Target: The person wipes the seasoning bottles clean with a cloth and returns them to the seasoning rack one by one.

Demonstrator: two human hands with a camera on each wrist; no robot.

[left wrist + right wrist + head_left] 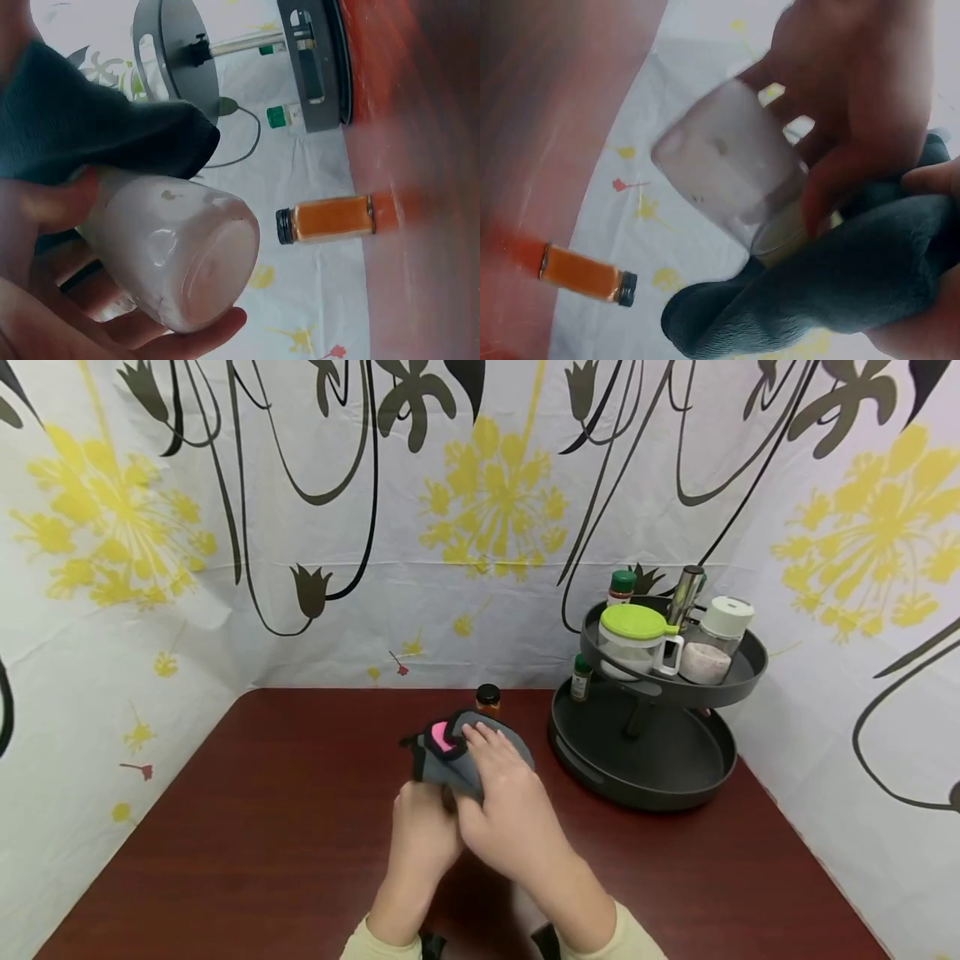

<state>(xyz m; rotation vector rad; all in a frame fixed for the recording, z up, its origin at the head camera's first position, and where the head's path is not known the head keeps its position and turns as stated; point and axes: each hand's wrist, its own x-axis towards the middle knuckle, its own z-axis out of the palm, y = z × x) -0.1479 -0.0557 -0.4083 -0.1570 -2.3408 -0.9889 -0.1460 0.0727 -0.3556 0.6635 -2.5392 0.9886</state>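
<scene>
My left hand (425,831) grips a glass jar (176,247) with pale, whitish contents, its fingers curled round the side. In the left wrist view the jar is tilted, its base toward the camera; the head view hides most of it. My right hand (510,814) holds a grey cloth (438,767) with black edging and a pink patch, fingers on top and thumb on the near side. The cloth (817,281) lies against the jar's top end in the right wrist view. Just beyond the cloth stands a spice bottle (334,219) with orange-brown contents and a black cap.
To the right stands a dark two-tier turntable (637,797). Its upper tier bears a lime-lidded jar (633,639), a white-capped jar (708,652), a metallic cylinder (686,596) and a green-capped bottle (620,587). Another green-capped bottle (580,679) is below. Patterned fabric (322,527) backs the brown table (262,827).
</scene>
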